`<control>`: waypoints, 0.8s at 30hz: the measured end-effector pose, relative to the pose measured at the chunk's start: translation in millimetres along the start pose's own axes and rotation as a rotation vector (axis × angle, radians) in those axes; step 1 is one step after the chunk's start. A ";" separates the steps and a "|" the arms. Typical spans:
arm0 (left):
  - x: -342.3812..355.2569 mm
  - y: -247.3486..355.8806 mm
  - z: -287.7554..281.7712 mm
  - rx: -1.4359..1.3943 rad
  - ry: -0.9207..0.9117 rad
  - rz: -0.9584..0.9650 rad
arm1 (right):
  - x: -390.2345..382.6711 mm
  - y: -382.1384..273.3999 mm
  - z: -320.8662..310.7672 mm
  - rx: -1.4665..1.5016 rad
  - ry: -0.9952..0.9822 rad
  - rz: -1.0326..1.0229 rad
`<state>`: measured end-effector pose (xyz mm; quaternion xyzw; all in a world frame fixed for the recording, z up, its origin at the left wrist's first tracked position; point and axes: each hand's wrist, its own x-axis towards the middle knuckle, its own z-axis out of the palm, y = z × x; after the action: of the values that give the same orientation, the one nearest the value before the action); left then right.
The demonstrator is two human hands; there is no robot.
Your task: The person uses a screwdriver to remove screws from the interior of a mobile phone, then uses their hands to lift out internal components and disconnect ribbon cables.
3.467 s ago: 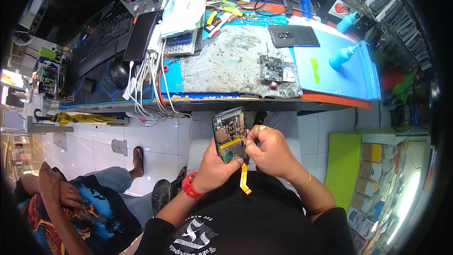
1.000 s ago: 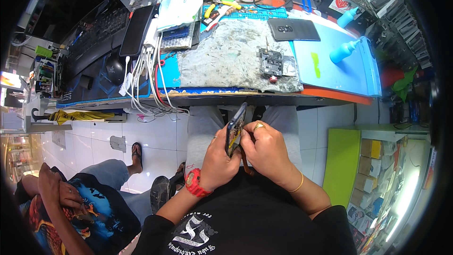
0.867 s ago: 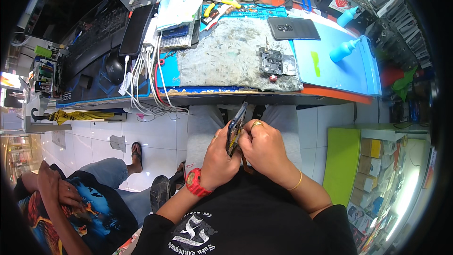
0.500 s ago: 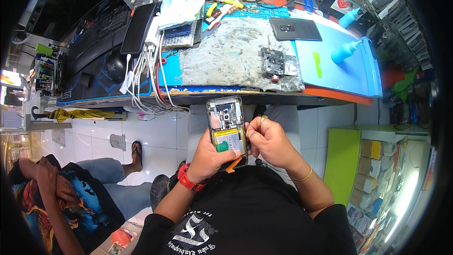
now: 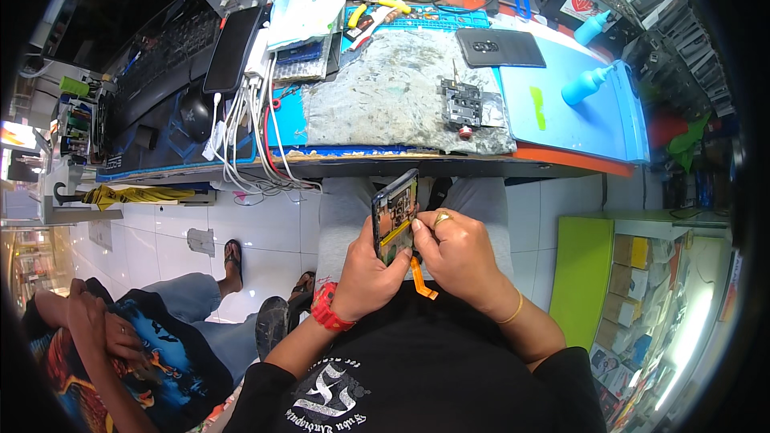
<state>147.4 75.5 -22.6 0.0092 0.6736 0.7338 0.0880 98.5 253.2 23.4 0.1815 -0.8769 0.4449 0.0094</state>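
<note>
My left hand (image 5: 370, 274) is wrapped round an opened smartphone (image 5: 396, 212), holding it above my lap, tilted nearly on edge. Its circuit board and yellow-edged battery show inside the frame. An orange flex cable (image 5: 422, 279) hangs from the phone's lower end, below my fingers. At the phone's right edge, beside the battery, my right hand (image 5: 459, 252) is closed with thumb and fingers pinched together. Whatever those fingertips grip, if anything, is hidden.
The workbench ahead holds a stained grey mat (image 5: 377, 104), a metal board holder (image 5: 465, 104), a dark phone back (image 5: 501, 48), a blue tray (image 5: 561, 116) and a bundle of white cables (image 5: 241, 124). A seated person (image 5: 120, 345) is at my left. A shelf (image 5: 581, 273) stands at right.
My left hand has turned the phone from facing up to nearly on edge. My right hand has come in against the phone's side, and the flex cable now hangs further right.
</note>
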 end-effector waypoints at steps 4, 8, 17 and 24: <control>-2.1 3.7 2.1 0.134 0.042 0.010 | -2.6 -2.6 6.5 -0.102 0.028 -0.034; -0.5 -2.4 7.5 0.138 0.131 0.112 | -0.6 -4.7 5.8 -0.070 0.027 -0.052; 2.3 -5.0 4.2 0.254 0.152 0.189 | -0.6 -3.1 10.2 -0.081 0.024 -0.080; -0.1 -7.5 3.5 0.275 0.164 0.165 | 0.8 -2.0 11.4 -0.079 0.026 -0.102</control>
<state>148.8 79.5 -29.6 0.0168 0.7695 0.6377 -0.0300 100.1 242.9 18.3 0.2197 -0.8832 0.4113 0.0504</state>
